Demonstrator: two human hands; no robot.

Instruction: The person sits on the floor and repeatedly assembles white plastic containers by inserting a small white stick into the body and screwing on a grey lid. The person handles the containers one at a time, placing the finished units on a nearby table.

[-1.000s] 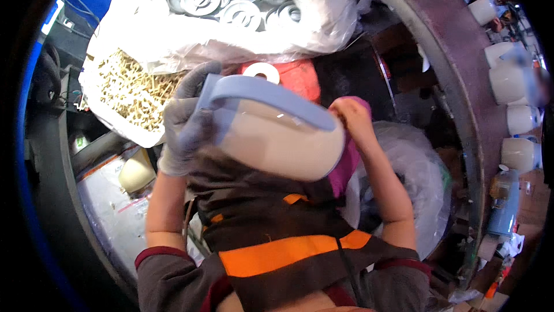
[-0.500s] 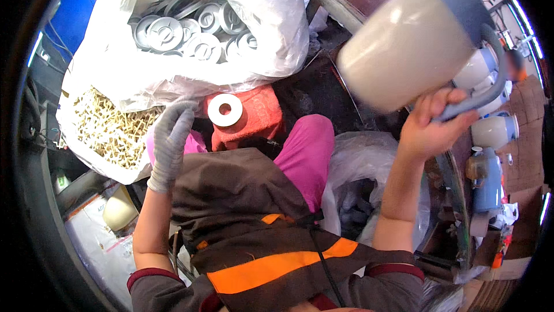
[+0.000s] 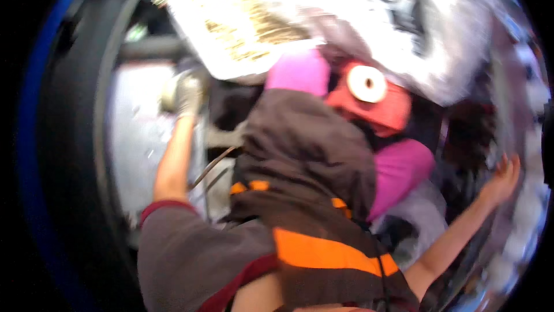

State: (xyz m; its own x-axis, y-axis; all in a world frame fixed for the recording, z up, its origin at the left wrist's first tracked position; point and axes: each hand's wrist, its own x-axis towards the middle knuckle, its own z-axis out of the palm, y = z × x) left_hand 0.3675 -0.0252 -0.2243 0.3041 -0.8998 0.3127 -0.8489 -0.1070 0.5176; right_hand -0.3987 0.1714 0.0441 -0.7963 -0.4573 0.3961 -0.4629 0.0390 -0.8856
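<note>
The picture is heavily blurred. My left hand (image 3: 187,96), in a grey glove, reaches down to the left beside a pale round object (image 3: 169,91); its grip is too smeared to read. My bare right hand (image 3: 503,176) is stretched out to the right with fingers apart and nothing in it, close to the curved dark rim (image 3: 508,81). On my lap, between pink trouser legs (image 3: 401,170), lies a red object with a white roll (image 3: 367,84) on top. A brown apron with orange stripes (image 3: 311,196) covers my front.
A clear plastic bag of small pale pieces (image 3: 242,21) lies ahead at upper left, with a second shiny plastic bag (image 3: 427,29) beside it at upper right. A pale grey surface (image 3: 135,139) sits at the left inside a dark curved rim with a blue edge.
The cream jug with the blue-grey handle that my right hand held up is out of view, and that hand is now empty and low at the right. My left hand dropped left; the view swung.
</note>
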